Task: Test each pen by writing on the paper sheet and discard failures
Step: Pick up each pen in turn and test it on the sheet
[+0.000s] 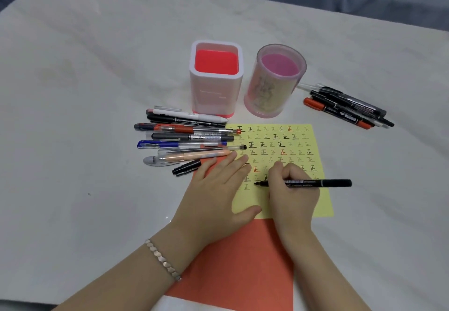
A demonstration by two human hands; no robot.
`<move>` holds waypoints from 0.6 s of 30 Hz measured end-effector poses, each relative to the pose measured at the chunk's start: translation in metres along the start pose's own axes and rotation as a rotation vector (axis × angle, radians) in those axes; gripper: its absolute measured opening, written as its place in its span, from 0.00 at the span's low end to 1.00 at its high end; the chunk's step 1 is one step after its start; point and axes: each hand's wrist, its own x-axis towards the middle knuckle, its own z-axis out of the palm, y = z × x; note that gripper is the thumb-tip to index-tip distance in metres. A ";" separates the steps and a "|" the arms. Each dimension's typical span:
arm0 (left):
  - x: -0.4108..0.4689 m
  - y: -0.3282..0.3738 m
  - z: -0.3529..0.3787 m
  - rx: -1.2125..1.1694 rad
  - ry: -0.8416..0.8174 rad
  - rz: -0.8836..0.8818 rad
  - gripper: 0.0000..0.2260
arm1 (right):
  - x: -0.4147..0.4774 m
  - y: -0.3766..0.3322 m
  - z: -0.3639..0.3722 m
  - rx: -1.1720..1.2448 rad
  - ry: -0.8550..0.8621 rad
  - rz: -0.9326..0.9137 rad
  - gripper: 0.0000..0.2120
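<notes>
The right hand point(292, 189) grips a black marker point(328, 183) in curled fingers; the barrel lies low and nearly level, its tip touching the yellow sheet point(318, 201) where the written rows end, so a test mark is probably being made on fresh paper. The left hand point(218, 189) lies flat with straight fingers over the sheet's left edge, pressing it, likely to keep it from sliding under the stroke; a red sheet point(243, 262) sticks out from beneath toward the person, perhaps as backing.

Just beside the left fingers lies a short black piece point(185, 167), probably the marker's cap, though I cannot be sure. Beyond it a row of pens point(189, 138) lies side by side, tips toward the sheet; a pile of markers point(349, 106) lies well apart on the right. The split looks like sorting, but I cannot tell which lot is tested. A square holder point(216, 79) and a round holder point(274, 82) stand upright just behind the sheet, within reach, likely to take pens.
</notes>
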 end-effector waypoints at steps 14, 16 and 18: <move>0.000 0.000 0.000 -0.019 0.018 -0.010 0.30 | 0.000 0.004 0.002 -0.031 -0.018 -0.071 0.18; 0.000 0.000 0.000 -0.022 0.023 -0.010 0.30 | 0.000 0.004 0.003 -0.034 -0.029 -0.073 0.18; 0.000 0.000 0.000 -0.021 0.025 -0.009 0.30 | 0.000 0.004 0.003 -0.045 -0.030 -0.082 0.18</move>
